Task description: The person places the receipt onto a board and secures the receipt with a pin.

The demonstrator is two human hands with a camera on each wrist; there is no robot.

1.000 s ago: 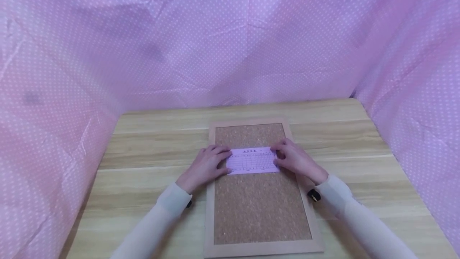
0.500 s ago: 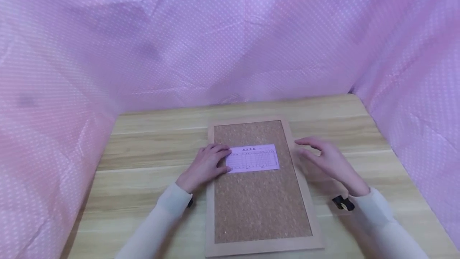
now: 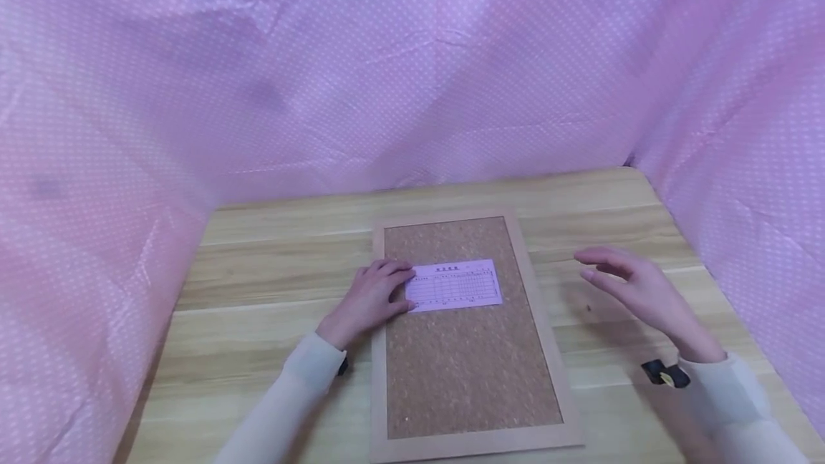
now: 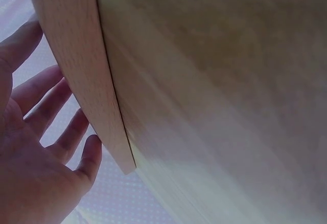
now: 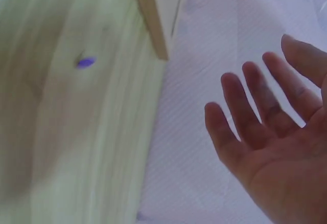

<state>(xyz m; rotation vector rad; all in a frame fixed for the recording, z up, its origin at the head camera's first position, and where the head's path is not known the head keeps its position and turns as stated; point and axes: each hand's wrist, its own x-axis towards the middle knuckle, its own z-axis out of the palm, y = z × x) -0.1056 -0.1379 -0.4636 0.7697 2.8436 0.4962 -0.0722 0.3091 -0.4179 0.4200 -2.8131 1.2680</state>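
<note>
A pink printed slip (image 3: pixel 456 284) lies across the upper part of a cork board (image 3: pixel 467 371) with a pale wooden frame (image 4: pixel 82 70). My left hand (image 3: pixel 377 293) rests on the board's left edge, its fingers fairly straight and its fingertips pressing the slip's left end. My right hand (image 3: pixel 634 288) hovers above the wooden table (image 3: pixel 271 285) to the right of the board, fingers spread and holding nothing. In the right wrist view the open palm (image 5: pixel 265 132) faces the camera, and a small purple object (image 5: pixel 86 62) lies on the table near the frame's corner (image 5: pixel 152 24).
Pink dotted cloth (image 3: pixel 412 70) hangs round the table at the back and on both sides. A tiny dark speck (image 3: pixel 588 308) sits on the table below my right hand. Black wrist straps (image 3: pixel 664 374) show at the sleeve cuffs.
My right hand has let go of the slip's right end and moved right, off the board and out over the table. The left hand and the slip have stayed in place.
</note>
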